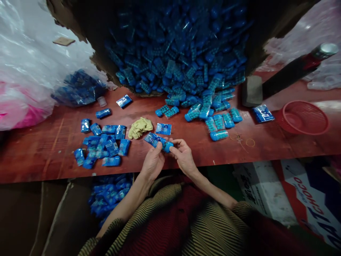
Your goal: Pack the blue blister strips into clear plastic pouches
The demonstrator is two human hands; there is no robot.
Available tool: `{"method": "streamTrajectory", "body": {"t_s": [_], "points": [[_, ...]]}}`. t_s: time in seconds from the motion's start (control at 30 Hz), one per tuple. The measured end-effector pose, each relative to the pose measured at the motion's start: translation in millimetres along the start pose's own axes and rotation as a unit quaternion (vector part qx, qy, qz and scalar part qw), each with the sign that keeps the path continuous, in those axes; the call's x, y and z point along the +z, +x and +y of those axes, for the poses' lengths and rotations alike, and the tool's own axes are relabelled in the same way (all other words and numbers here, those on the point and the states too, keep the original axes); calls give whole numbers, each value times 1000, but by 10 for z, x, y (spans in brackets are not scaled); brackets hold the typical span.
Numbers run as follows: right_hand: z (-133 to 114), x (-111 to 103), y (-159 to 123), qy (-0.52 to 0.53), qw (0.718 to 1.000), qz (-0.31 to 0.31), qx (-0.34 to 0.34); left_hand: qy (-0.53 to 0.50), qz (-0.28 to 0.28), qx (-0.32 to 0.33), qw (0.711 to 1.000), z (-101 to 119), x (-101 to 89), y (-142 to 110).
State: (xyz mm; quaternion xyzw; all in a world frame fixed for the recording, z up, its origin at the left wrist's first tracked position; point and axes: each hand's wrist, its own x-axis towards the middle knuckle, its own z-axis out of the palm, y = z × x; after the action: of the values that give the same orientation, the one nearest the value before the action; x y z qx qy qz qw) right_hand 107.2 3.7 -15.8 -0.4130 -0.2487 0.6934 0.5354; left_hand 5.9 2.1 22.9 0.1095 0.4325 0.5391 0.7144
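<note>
My left hand (153,161) is closed on a flattened blue printed sleeve (151,139) in front of me. Between both hands is a small blue-capped bottle of blue beads (167,146); its far end meets the sleeve, though I cannot tell how far it is inside. The fingers of my right hand (184,156) pinch its capped end. Just beyond lies another flat blue sleeve (163,128), beside a crumpled pale yellow cloth (140,127). To the left is a group of bottles in printed blue sleeves (101,147). Several bare bead bottles (218,122) lie to the right.
A torn cardboard box (77,17) at the back spills a heap of bead bottles (181,67) onto the red table (144,156). A hammer (290,76), a blue packet (263,113) and a red plastic basket (302,117) stand right. A bag of blue sleeves (78,87) lies left.
</note>
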Motion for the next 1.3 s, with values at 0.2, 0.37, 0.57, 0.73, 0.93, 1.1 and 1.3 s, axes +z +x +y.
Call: {"method": "streamTrajectory", "body": {"t_s": [0.2,0.37,0.57,0.73,0.93,1.1,1.3], "points": [[-65,-24,32,-35,999,6,-16,20,49,61,997,91,1,56],[-136,-57,25,-87,996,-18,-17,35,63,20,997,184,15,86],[-195,-131,88,-68,995,-70,-32,25,9,-62,998,180,-12,112],[-236,-177,117,-75,991,-107,-32,20,-1,-74,997,157,-8,107],[-300,-197,116,-63,990,-124,16,14,11,-74,997,109,27,76],[-365,-221,138,-68,985,-156,20,17,3,-45,999,94,55,43],[-334,-188,94,-77,987,-143,3,36,20,3,999,25,118,8]]}}
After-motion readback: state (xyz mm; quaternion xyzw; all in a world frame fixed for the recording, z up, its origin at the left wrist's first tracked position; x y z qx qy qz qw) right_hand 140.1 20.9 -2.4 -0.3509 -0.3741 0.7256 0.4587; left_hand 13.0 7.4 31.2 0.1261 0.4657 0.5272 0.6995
